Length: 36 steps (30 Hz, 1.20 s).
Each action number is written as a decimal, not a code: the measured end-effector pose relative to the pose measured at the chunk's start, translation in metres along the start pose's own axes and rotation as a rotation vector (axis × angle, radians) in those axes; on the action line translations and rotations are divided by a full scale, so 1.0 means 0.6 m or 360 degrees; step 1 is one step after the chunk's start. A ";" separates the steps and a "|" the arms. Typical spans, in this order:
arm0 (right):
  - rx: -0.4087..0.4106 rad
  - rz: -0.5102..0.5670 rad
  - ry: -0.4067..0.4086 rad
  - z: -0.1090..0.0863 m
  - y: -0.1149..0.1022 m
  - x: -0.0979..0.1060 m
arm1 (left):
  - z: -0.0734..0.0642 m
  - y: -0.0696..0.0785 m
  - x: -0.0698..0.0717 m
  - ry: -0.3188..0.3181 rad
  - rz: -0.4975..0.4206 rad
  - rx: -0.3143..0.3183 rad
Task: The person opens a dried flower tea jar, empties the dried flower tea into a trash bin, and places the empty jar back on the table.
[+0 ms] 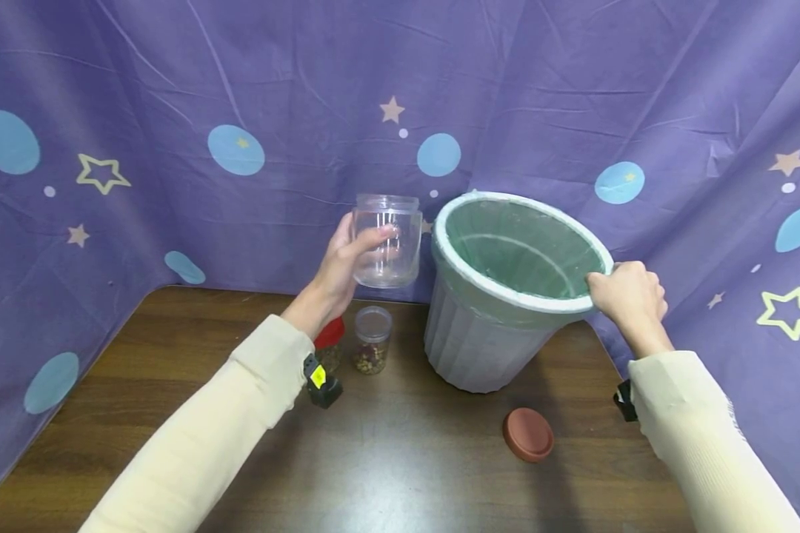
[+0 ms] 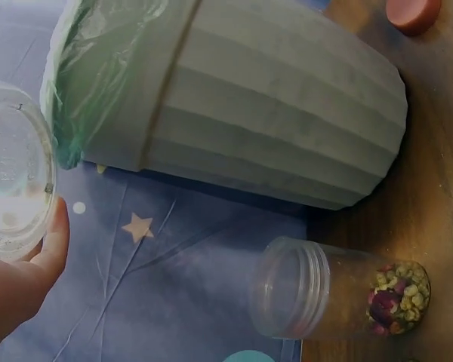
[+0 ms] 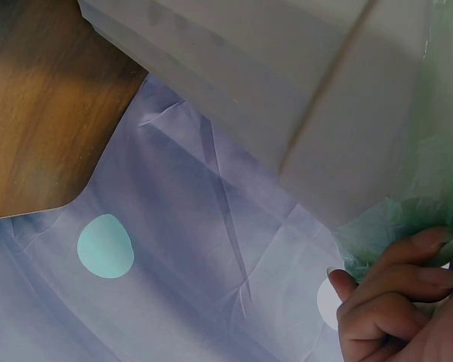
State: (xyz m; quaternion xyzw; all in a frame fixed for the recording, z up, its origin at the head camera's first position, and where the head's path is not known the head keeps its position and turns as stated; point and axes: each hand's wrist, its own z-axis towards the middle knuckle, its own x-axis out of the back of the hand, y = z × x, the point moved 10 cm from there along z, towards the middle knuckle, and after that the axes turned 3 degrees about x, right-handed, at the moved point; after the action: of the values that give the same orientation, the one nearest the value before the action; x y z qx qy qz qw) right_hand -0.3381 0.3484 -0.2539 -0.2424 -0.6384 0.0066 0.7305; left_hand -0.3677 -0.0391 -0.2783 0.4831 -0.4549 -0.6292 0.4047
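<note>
My left hand (image 1: 340,259) holds a clear jar (image 1: 393,255) up above the table, thumb across its front; nothing shows inside it. In the left wrist view the round end of this jar (image 2: 11,166) faces the camera, with the hand below it. To its right stands a grey ribbed bin (image 1: 487,340) lined with a green plastic bag (image 1: 507,244). My right hand (image 1: 630,296) grips the bin's right rim, thumb on top. The right wrist view shows the fingers (image 3: 385,309) curled at the liner and rim.
Below the left hand, a clear jar (image 1: 372,344) holds dried flowers and buds. Beside it a red-lidded jar (image 1: 331,337) is partly hidden by the left wrist. A round reddish-brown lid (image 1: 528,434) lies on the wooden table (image 1: 387,459). A purple patterned curtain (image 1: 320,89) hangs behind.
</note>
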 end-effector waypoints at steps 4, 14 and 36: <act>-0.0005 0.0001 0.0005 0.000 0.000 0.001 | -0.006 -0.006 0.001 -0.0025 0.0090 0.0001; 0.0002 0.0001 0.0000 0.002 -0.002 -0.001 | -0.025 -0.039 -0.004 -0.0133 0.0170 0.0089; 0.0013 0.0004 -0.0001 0.004 0.003 -0.002 | -0.053 -0.088 -0.007 -0.0182 0.0271 0.0189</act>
State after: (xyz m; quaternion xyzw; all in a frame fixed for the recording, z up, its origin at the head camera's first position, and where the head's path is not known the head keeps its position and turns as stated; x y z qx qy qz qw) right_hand -0.3403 0.3503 -0.2555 -0.2401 -0.6383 0.0102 0.7313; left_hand -0.3394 -0.0269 -0.3321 0.4292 -0.5531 -0.5910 0.4007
